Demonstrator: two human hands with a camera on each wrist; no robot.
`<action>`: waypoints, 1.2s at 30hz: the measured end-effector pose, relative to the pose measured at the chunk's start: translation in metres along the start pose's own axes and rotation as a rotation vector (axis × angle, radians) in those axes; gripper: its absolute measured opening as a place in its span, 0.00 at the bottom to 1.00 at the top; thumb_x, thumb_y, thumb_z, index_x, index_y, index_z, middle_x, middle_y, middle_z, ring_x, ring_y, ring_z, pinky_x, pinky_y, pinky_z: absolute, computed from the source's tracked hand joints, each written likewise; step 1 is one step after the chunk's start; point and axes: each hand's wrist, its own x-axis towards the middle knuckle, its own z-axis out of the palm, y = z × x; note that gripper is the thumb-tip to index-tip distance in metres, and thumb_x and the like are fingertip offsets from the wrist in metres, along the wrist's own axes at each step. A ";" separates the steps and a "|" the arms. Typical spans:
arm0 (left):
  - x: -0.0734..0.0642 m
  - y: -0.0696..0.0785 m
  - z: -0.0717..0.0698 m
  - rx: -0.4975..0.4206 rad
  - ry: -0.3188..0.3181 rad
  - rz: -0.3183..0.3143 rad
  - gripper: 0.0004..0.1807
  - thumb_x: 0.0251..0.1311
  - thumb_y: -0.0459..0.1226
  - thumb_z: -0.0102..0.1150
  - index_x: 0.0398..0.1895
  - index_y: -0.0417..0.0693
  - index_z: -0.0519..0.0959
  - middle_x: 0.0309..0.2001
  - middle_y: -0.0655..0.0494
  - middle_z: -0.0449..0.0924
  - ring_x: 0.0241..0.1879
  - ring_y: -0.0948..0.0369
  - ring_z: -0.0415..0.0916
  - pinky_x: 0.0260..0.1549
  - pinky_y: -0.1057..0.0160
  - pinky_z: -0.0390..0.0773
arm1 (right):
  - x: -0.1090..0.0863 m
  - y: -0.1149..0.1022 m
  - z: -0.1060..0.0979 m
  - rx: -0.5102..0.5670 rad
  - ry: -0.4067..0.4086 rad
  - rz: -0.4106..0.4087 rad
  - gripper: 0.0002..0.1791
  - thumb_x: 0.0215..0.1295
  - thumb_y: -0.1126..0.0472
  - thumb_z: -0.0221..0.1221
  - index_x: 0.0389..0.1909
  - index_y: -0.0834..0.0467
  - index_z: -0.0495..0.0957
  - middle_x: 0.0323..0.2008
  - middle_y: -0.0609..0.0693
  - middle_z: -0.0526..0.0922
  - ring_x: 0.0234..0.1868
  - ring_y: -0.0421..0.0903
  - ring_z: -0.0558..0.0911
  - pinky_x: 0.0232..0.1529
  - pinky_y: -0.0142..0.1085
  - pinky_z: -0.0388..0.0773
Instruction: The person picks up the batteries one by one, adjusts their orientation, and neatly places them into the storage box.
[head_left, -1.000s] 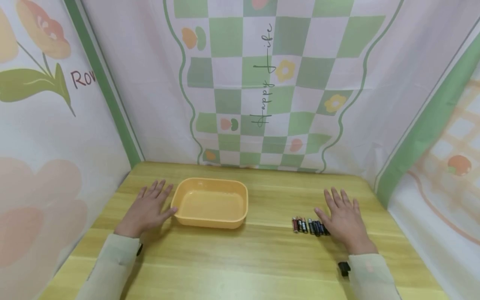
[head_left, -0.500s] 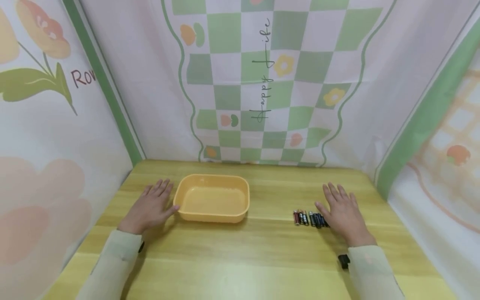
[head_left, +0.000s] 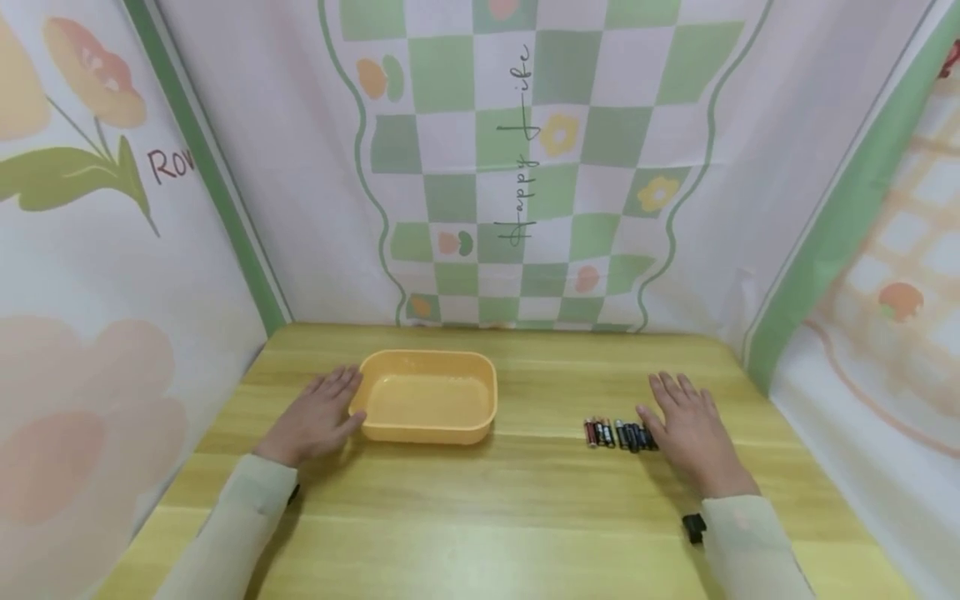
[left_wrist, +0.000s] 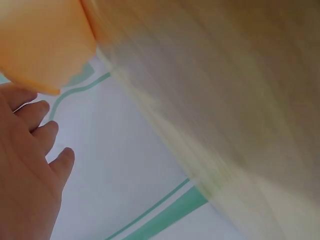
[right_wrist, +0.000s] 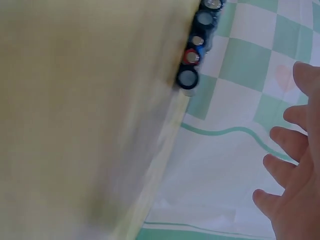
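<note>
Yellow and probably light and stiff, the tray [head_left: 429, 400] beside the left hand [head_left: 309, 423] on the table [head_left: 465, 517] suits a rim hold, while the batteries [head_left: 622, 435] near the right hand [head_left: 696, 440] may roll unless pinched; both hands, fingers extended, grip nothing.

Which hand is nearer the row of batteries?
Right. The right hand is just beside the right end of the row of batteries; the left hand is much farther away, at the left side of the yellow bin.
</note>
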 end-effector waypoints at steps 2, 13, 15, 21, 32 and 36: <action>0.005 0.000 0.003 -0.010 0.001 0.024 0.40 0.73 0.55 0.39 0.73 0.30 0.52 0.74 0.38 0.49 0.73 0.43 0.45 0.69 0.44 0.48 | -0.005 0.003 0.001 0.021 -0.008 0.020 0.38 0.77 0.43 0.40 0.74 0.67 0.50 0.72 0.69 0.52 0.72 0.69 0.47 0.70 0.58 0.30; 0.003 -0.006 0.008 -0.015 0.026 0.025 0.41 0.73 0.55 0.39 0.73 0.28 0.51 0.74 0.37 0.48 0.73 0.43 0.46 0.70 0.47 0.49 | 0.005 0.007 -0.004 0.086 -0.014 0.034 0.38 0.78 0.43 0.40 0.73 0.69 0.51 0.71 0.70 0.53 0.71 0.69 0.49 0.70 0.60 0.43; 0.005 -0.003 0.008 -0.009 0.035 0.037 0.40 0.74 0.53 0.39 0.72 0.27 0.52 0.73 0.36 0.49 0.73 0.42 0.46 0.69 0.46 0.49 | 0.006 0.009 -0.006 0.092 -0.035 0.039 0.38 0.78 0.43 0.39 0.73 0.70 0.50 0.72 0.70 0.52 0.72 0.69 0.47 0.70 0.58 0.40; 0.013 0.003 0.008 0.038 0.023 0.064 0.40 0.74 0.54 0.38 0.72 0.27 0.52 0.73 0.35 0.50 0.72 0.42 0.47 0.69 0.47 0.50 | 0.007 0.015 -0.009 0.118 -0.103 0.063 0.40 0.78 0.43 0.38 0.73 0.71 0.48 0.72 0.71 0.49 0.71 0.70 0.45 0.69 0.60 0.39; 0.017 0.006 0.000 0.068 -0.024 0.080 0.42 0.74 0.57 0.35 0.73 0.30 0.51 0.74 0.38 0.47 0.73 0.45 0.45 0.70 0.50 0.48 | 0.009 0.032 -0.015 0.252 -0.227 0.159 0.45 0.74 0.36 0.38 0.73 0.70 0.48 0.69 0.75 0.54 0.66 0.76 0.55 0.62 0.69 0.51; 0.014 0.004 0.004 0.060 -0.024 0.080 0.42 0.74 0.57 0.34 0.74 0.31 0.50 0.75 0.39 0.46 0.74 0.46 0.44 0.70 0.50 0.48 | 0.013 0.032 -0.017 0.241 -0.249 0.170 0.46 0.73 0.34 0.37 0.72 0.71 0.53 0.65 0.75 0.61 0.61 0.76 0.62 0.58 0.69 0.58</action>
